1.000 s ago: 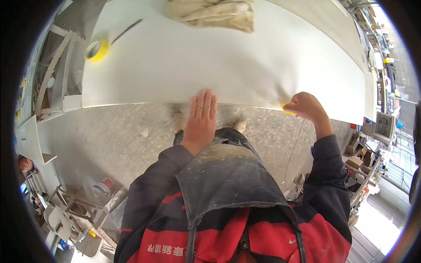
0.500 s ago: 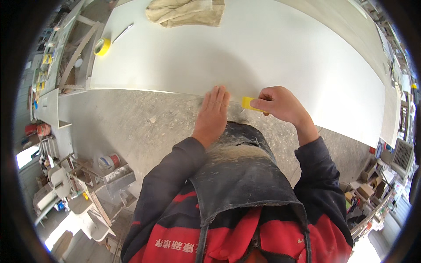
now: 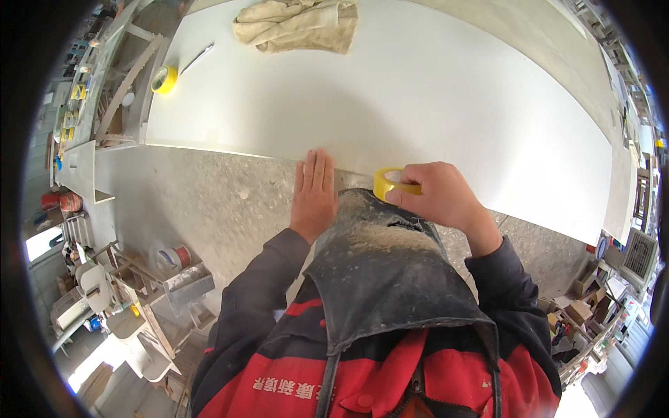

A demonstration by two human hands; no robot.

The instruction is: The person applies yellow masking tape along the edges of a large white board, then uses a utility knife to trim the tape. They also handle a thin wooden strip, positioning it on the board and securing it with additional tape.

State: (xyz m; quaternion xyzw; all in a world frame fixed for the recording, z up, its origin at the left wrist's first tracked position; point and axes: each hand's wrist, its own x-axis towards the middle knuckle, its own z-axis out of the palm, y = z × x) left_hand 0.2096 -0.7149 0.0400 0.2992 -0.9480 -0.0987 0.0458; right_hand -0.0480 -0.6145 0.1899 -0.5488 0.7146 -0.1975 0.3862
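A large white panel (image 3: 446, 104) lies in front of me, its near edge running just ahead of my body. My left hand (image 3: 315, 191) rests with fingers stretched out flat at that edge. To its right, my right hand (image 3: 440, 195) grips a roll of yellow tape (image 3: 387, 184), with fingers hooked into its core, close to the panel's edge and above my dusty dark apron (image 3: 397, 292). Whether a strip of tape runs between the roll and the panel, I cannot tell.
On the panel's far left lie a second yellow tape roll (image 3: 164, 79) and a thin pen-like or knife-like tool (image 3: 197, 58). A crumpled beige cloth (image 3: 296, 26) sits at the far side. Lower left stands a white bucket (image 3: 173, 258) by wooden frames; cardboard boxes (image 3: 580, 311) fill the right.
My left hand has slid left along the panel edge. The tape roll in my right hand has turned, showing its round core, and moved slightly nearer to me.
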